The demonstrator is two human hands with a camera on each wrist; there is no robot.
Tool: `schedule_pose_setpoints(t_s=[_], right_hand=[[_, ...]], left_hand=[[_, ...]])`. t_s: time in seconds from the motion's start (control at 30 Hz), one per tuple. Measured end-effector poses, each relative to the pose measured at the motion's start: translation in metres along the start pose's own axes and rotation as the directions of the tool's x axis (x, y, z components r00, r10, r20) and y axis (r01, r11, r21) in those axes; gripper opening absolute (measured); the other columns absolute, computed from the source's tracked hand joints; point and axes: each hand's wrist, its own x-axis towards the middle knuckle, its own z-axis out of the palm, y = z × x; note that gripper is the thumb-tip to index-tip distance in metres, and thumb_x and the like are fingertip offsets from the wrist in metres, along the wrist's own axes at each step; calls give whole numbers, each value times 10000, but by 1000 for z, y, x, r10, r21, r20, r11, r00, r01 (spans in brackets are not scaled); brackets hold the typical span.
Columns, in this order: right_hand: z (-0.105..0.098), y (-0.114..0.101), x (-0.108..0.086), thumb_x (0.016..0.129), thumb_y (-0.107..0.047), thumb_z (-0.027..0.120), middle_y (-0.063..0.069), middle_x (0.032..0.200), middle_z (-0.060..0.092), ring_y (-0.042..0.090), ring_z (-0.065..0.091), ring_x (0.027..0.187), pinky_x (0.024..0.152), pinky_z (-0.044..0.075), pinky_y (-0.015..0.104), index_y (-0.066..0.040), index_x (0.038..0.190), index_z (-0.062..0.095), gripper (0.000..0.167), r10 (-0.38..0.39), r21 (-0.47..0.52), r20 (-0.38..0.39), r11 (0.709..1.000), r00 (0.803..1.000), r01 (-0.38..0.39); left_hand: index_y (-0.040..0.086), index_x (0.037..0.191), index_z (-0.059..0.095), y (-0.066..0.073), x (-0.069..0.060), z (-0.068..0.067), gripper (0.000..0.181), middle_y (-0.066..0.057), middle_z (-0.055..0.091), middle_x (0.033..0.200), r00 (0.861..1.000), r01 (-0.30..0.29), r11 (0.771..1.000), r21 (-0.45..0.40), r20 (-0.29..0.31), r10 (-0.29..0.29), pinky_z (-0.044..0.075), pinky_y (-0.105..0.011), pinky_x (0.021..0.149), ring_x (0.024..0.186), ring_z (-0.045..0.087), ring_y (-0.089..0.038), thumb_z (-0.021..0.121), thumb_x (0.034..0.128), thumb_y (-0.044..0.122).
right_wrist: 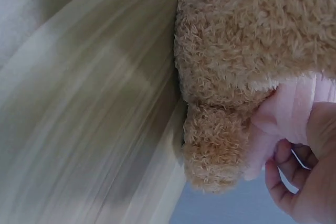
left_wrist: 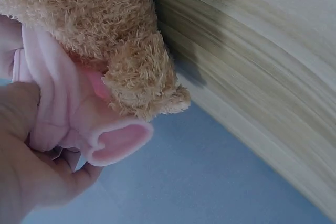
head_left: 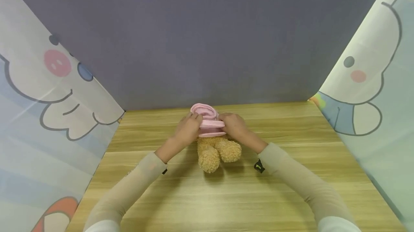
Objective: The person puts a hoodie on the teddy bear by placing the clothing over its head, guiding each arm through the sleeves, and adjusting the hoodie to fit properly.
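Observation:
A tan, curly-furred plush toy [head_left: 208, 160] is on the table, its two legs toward me. A pink soft garment [head_left: 211, 124] covers its upper part, so the head is hidden in the head view. On the garment's left edge, the fingers and thumb of my left hand [head_left: 187, 130] pinch the cloth. My right hand [head_left: 237, 128] grips the opposite edge. A short sleeve-like opening of the garment [left_wrist: 123, 140] hangs beside a furry limb [left_wrist: 142, 77] in the left wrist view. From the right wrist, pink cloth [right_wrist: 289, 111] lies bunched between thumb and fingers.
The wood-grain table [head_left: 207, 203] extends around the toy. Behind it rises a dark grey panel [head_left: 210, 38]. Cartoon-printed sheets hang on the left [head_left: 26, 124] and right [head_left: 381, 160]. A small black strap [head_left: 259, 166] shows by the right sleeve.

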Motion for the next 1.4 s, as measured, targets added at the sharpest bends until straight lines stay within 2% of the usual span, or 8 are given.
schedule_pose_setpoints(t_s=[0.23,0.4,0.6,0.7,0.9,1.03,1.2,1.4], right_hand=[[-14,8,17,796,52,718,112,910,710,272,662,737,568,562,364,-53,991,704,222,57,-7,-60,998,997,-57],[-27,23,41,809,40,706,90,889,611,300,609,699,567,548,428,-75,915,608,185,109,2,-148,994,983,-110],[-24,39,69,853,49,661,107,914,512,287,531,777,660,487,428,-62,908,550,167,134,170,-173,980,976,-104],[-18,48,77,849,54,675,134,955,509,286,515,862,740,464,406,-40,912,559,162,125,297,-160,952,979,-73],[-6,66,75,856,76,710,162,1090,530,323,574,1014,851,523,414,-36,908,608,160,-13,434,-191,896,981,96],[8,72,80,855,140,679,166,1097,542,327,535,1000,871,509,435,-35,884,612,190,-154,310,-286,919,946,243],[29,72,86,879,173,607,201,1137,505,367,467,1087,918,461,461,-8,927,570,190,-363,62,-252,919,897,389],[47,76,81,939,106,616,148,1151,495,322,459,1140,939,467,409,-32,1003,580,157,-382,-74,-96,923,919,376]], left_hand=[[108,1021,634,-17,17,-14,224,-72,639,947,989,77,995,61,-133,-68,543,-438,554,815,635,-305,774,846,103],[96,983,562,-38,41,-22,209,-71,572,898,961,227,958,-177,-116,-249,488,-396,521,674,578,-282,753,915,147],[-3,1034,584,-56,66,-12,107,-172,550,1003,927,273,693,-667,-10,-374,575,-364,659,803,623,-279,661,962,13],[-19,1031,622,-65,75,-4,135,-205,548,1055,907,277,630,-725,-20,-422,549,-354,706,882,596,-292,705,925,-5],[-8,951,647,-76,79,8,152,-195,537,1143,881,210,678,-704,-164,-444,570,-399,826,1009,610,-338,759,859,-55],[-5,1084,616,-82,82,20,246,-179,502,1212,910,143,786,-602,-232,-343,542,-443,869,1079,581,-356,688,875,-113],[32,1346,452,-79,87,39,530,-160,424,1305,978,140,923,-358,-97,-186,543,-433,756,988,583,-333,662,889,-135],[123,1363,513,-70,91,54,450,-99,527,1250,985,154,987,-47,91,-149,578,-447,658,902,642,-339,677,956,20]])
